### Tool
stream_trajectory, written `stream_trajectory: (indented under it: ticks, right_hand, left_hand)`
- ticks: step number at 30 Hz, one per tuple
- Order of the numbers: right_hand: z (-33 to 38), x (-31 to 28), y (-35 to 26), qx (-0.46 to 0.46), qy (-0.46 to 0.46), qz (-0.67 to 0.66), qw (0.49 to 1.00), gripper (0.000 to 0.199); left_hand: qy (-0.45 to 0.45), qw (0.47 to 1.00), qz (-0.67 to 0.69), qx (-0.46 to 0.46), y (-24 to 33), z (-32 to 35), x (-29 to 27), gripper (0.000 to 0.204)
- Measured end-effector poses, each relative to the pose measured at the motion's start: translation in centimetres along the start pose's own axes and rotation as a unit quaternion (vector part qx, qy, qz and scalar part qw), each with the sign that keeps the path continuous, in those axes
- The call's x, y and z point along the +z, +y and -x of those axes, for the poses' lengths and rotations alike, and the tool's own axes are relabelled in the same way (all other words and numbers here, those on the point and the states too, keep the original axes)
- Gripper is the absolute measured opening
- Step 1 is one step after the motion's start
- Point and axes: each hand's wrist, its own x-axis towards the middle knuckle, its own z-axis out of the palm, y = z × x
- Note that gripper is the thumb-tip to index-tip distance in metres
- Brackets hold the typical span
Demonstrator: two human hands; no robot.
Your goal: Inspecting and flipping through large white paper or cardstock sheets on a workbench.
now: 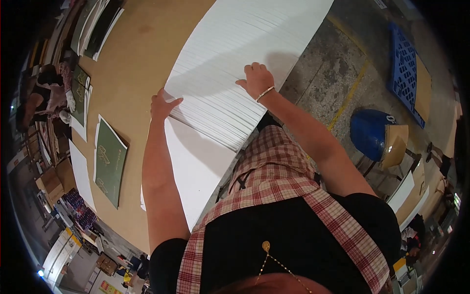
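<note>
A long run of overlapping white sheets (pixel 220 73) lies fanned out across the brown table, their edges stepped like shingles. At the left edge of these sheets is my left hand (pixel 164 104), its thumb spread over the top and its fingers along the side. My right hand (pixel 257 81) is over the right part of the sheets, fingers bent and thumb held away, with nothing visible in it. Nearer to me, a flat white sheet or stack (pixel 196 166) lies against the front end of the fan.
Green printed covers (pixel 111 166) lie on the brown table (pixel 142 54) at left. Another person's gloved hand (pixel 71 100) is beside more covers. On the right, a blue stool (pixel 367 134) and a blue plastic pallet (pixel 404 73) stand on the concrete floor.
</note>
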Motion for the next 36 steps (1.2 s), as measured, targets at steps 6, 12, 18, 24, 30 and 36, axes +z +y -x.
stream_trajectory:
  ticks: [6,12,18,24,30,36]
  right_hand:
    - [0.2,-0.2,-0.4,0.032,0.014,0.061,0.998,0.026]
    - [1.1,0.8,-0.7,-0.062,0.026,0.095,0.993,0.016]
    - [-0.4,-0.1,1.3,0.132,-0.086,-0.172,0.973,0.012]
    - [-0.9,-0.3,1.6,0.207,-0.164,-0.148,0.953,0.011]
    - [-1.3,-0.5,1.9,0.212,-0.182,-0.136,0.950,0.011]
    - [2.1,-0.5,-0.6,-0.016,0.062,-0.136,0.989,0.011]
  left_hand:
    - [-0.005,1.000,0.010,0.003,-0.2,-0.2,0.2,0.099]
    - [0.001,1.000,0.009,0.012,-0.6,0.1,0.1,0.101]
    - [-0.008,1.000,-0.002,-0.001,-0.3,0.2,-0.2,0.101]
    - [-0.019,1.000,-0.001,-0.002,-0.3,0.1,-0.2,0.102]
    - [-0.010,1.000,-0.010,0.001,-0.5,-0.3,0.4,0.103]
    - [0.013,1.000,-0.020,0.019,-0.1,0.6,0.2,0.103]
